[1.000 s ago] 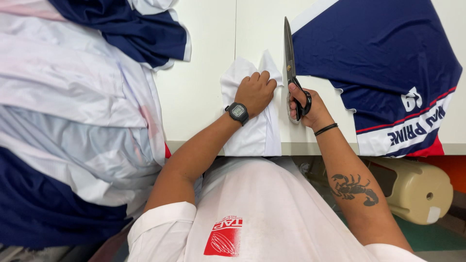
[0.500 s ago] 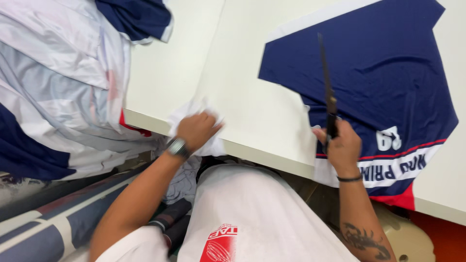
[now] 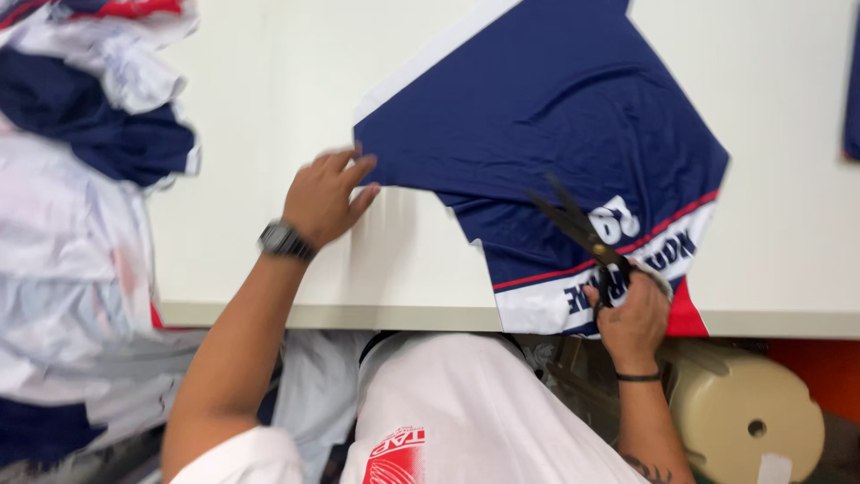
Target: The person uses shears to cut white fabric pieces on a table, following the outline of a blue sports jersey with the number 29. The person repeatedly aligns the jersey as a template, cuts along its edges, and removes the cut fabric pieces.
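Item: navy fabric panel, with white edging and a red-and-white printed band at its near end, lying flat on the white bench; its long axis is running diagonally from the far centre of the bench toward the near edge, where the band is overhanging slightly.

Left hand: resting at the panel's left corner, fingers loosely spread, fingertips touching the fabric edge and the palm lying on bare bench just left of the panel; a dark wristwatch is sitting on the wrist. This hand is the nearer to the panel's upper left edge.

Right hand: closed around the handles of black scissors, at the panel's near end over the printed band. The blades are standing slightly parted, pointing up and left across the panel, roughly along its long axis.

Surroundings: a heap of white, navy and red cloth pieces is lying well left of the panel; a cream stool is standing below the bench edge, right of the panel. Nothing is lying between either hand and the panel.
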### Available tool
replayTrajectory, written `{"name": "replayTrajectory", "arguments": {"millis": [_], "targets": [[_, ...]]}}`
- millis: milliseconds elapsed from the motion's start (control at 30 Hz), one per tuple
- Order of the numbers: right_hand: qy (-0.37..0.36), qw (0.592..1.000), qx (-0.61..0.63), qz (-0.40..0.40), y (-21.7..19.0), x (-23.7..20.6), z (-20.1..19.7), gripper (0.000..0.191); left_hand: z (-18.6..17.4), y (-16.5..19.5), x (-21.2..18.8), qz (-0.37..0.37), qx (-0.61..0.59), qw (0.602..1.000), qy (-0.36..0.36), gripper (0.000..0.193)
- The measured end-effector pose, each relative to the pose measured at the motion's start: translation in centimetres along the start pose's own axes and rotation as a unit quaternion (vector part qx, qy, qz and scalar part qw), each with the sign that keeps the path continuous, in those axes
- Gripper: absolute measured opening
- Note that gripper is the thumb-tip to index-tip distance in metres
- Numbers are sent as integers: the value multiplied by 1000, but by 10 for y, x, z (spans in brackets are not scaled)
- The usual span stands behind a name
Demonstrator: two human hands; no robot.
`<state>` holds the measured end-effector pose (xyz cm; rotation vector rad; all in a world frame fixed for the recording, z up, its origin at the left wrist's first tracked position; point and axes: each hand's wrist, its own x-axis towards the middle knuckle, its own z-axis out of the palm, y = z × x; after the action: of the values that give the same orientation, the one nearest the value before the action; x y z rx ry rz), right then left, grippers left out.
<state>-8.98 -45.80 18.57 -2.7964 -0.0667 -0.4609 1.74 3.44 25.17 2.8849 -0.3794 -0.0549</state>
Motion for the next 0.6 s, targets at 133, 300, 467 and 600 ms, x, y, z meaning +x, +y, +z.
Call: {"name": "replayTrajectory", "arguments": {"millis": [133, 300, 467, 600], "targets": [[-12, 1000, -27, -6, 26, 5, -6, 76, 8, 9, 65, 70, 115, 983, -128, 70], [-95, 995, -20, -13, 57, 36, -52, 76, -36, 44, -30, -100, 119, 917, -368, 66], [-105, 992, -63, 38, 29, 86, -65, 66, -55, 44, -79, -127, 64, 895, -424, 53], [-91, 992, 26, 86, -9, 84, -50, 71, -13, 30, -20, 15, -38, 999, 15, 64]]}}
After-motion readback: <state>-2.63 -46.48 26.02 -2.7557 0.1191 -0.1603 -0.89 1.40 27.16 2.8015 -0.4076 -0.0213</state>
